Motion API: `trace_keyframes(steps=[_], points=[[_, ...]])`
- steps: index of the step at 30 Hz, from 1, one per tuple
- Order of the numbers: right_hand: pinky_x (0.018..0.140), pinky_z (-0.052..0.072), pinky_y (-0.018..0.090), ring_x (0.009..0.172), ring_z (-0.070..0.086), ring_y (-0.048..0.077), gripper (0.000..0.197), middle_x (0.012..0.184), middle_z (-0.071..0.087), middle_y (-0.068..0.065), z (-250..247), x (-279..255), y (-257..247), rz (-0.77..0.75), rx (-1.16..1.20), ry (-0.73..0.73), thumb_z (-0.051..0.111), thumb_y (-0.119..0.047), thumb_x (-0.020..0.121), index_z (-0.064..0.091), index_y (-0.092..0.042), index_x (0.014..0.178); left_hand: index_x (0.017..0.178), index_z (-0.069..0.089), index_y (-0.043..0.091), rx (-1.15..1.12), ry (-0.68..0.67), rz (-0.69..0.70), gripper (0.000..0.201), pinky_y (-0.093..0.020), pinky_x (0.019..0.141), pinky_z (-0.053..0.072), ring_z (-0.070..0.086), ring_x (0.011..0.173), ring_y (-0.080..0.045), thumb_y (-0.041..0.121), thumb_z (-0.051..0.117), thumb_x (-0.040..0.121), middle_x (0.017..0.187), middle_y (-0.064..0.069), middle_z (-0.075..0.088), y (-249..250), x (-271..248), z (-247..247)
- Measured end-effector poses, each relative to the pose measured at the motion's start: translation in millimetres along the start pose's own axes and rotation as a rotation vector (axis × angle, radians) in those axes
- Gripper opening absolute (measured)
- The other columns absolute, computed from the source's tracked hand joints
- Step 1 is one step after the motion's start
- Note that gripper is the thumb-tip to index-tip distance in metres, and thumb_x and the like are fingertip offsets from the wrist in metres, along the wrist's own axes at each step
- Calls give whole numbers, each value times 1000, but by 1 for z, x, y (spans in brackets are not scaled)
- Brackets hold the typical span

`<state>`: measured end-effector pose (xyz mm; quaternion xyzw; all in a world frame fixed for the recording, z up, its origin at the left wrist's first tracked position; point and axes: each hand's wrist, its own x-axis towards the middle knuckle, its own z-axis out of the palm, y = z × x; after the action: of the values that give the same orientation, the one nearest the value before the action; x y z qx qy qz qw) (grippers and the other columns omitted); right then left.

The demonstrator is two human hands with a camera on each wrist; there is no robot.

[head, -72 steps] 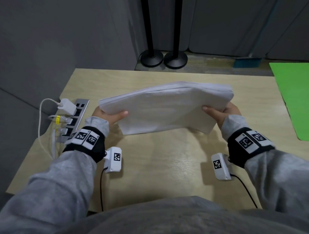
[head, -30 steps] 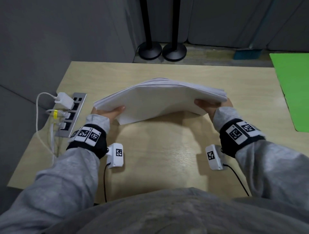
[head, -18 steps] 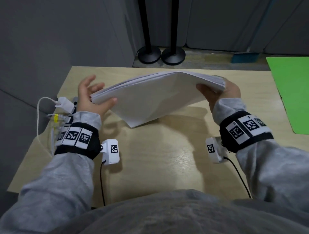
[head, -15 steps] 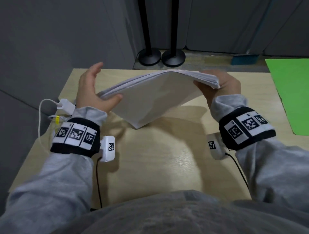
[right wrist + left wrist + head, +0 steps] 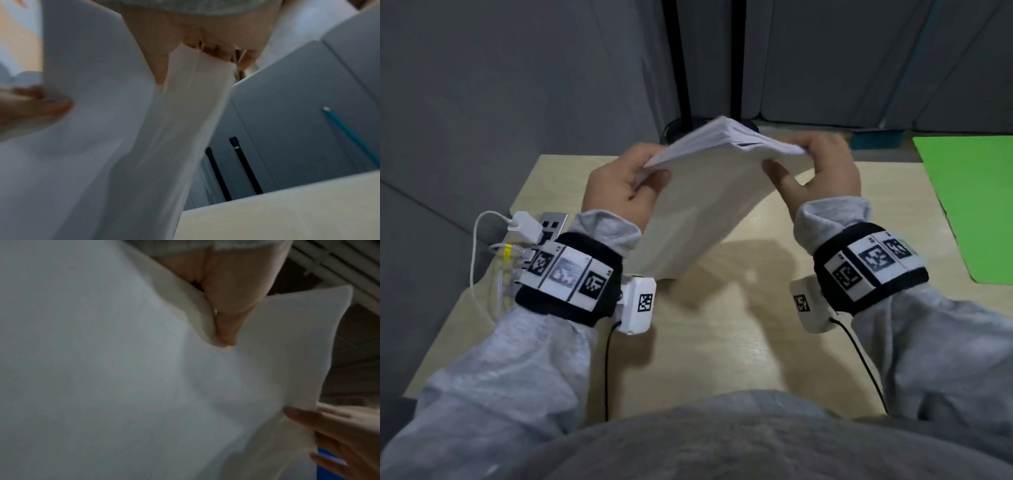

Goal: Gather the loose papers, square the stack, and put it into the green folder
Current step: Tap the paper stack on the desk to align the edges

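Note:
A thick stack of white papers (image 5: 705, 202) stands tilted on end over the wooden table (image 5: 722, 335), its lower corner near the tabletop. My left hand (image 5: 626, 178) grips the stack's upper left edge, thumb on the near face. My right hand (image 5: 822, 168) grips the upper right edge, fingers curled over the top. The left wrist view shows the paper stack (image 5: 123, 369) with my thumb (image 5: 226, 324) pressed on it. The right wrist view shows the stack's fanned edge (image 5: 180, 113) held under my fingers. The green folder (image 5: 976, 205) lies flat at the table's right.
A power strip (image 5: 544, 236) with a white charger (image 5: 524, 226) and cables sits at the table's left edge. Two black stand poles (image 5: 685, 61) rise behind the table against grey panels. Bare tabletop lies between my forearms.
The stack went from lying nearly flat between my hands to standing steeply on end. Both hands rose and shifted to its upper edge; the left hand, briefly spread, now grips again.

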<state>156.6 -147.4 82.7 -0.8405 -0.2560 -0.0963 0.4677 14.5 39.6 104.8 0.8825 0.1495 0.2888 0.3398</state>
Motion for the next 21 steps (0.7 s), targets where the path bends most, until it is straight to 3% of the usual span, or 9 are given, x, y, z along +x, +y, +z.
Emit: trace_keyframes(steps=[3, 5, 7, 10, 12, 14, 16, 18, 21], points=[[99, 42, 24, 114, 50, 10, 72, 125, 48, -5, 1, 2, 12, 231, 212, 27, 77, -40, 71, 42, -21, 131, 91, 59, 38, -203, 56, -128, 26, -9, 70, 44, 55, 70, 15, 13, 62, 87, 71, 29, 64, -11, -2, -8], [98, 46, 29, 115, 54, 13, 86, 129, 49, 0, 5, 1, 16, 416, 493, -30, 81, -32, 69, 31, -20, 137, 97, 58, 34, -289, 97, -191, 27, -6, 75, 44, 58, 77, 18, 9, 62, 87, 77, 32, 65, -16, -3, -7], [94, 50, 35, 107, 61, 16, 74, 121, 59, 1, 9, 0, 19, 496, 630, -169, 78, -34, 69, 39, -21, 130, 108, 54, 22, -340, 103, -223, 27, -1, 76, 41, 58, 82, 20, 3, 59, 89, 81, 34, 66, -20, -6, -2], [79, 51, 22, 84, 63, -1, 36, 94, 65, -13, 12, -5, 14, 422, 566, -217, 70, -30, 81, 54, -21, 112, 110, 52, 23, -395, 71, -252, 29, -1, 74, 43, 59, 84, 19, 2, 57, 90, 83, 37, 65, -22, -11, 7], [70, 48, 13, 75, 61, -11, 26, 89, 63, -20, 10, -6, 8, 359, 556, -145, 61, -28, 90, 55, -22, 115, 111, 51, 20, -434, 103, -257, 29, -4, 72, 45, 61, 83, 16, 1, 57, 90, 83, 34, 67, -22, -12, 11], [69, 49, 13, 74, 61, -13, 17, 86, 64, -23, 7, -7, -3, 277, 574, -28, 57, -25, 92, 55, -31, 108, 111, 52, 17, -507, 167, -262, 27, -10, 75, 48, 64, 85, 9, 2, 58, 89, 85, 28, 69, -22, -10, 12], [70, 49, 13, 75, 60, -14, 20, 80, 65, -30, 6, -9, -14, 227, 575, 69, 55, -22, 93, 53, -41, 98, 107, 52, 21, -549, 204, -265, 26, -18, 80, 49, 66, 87, 2, 3, 59, 89, 87, 23, 71, -22, -8, 13], [69, 51, 15, 75, 60, -13, 19, 79, 65, -31, 7, -14, -17, 203, 555, 48, 54, -24, 94, 51, -43, 97, 108, 52, 20, -527, 208, -285, 26, -16, 78, 49, 65, 85, 4, 5, 59, 89, 85, 22, 70, -25, -10, 17], [74, 52, 14, 84, 60, -12, 24, 97, 62, -22, 14, -26, -9, 188, 466, -118, 53, -25, 94, 47, -28, 117, 120, 45, 14, -447, 172, -326, 35, -7, 66, 47, 61, 75, 13, 10, 60, 88, 87, 17, 63, -30, -19, 21]])
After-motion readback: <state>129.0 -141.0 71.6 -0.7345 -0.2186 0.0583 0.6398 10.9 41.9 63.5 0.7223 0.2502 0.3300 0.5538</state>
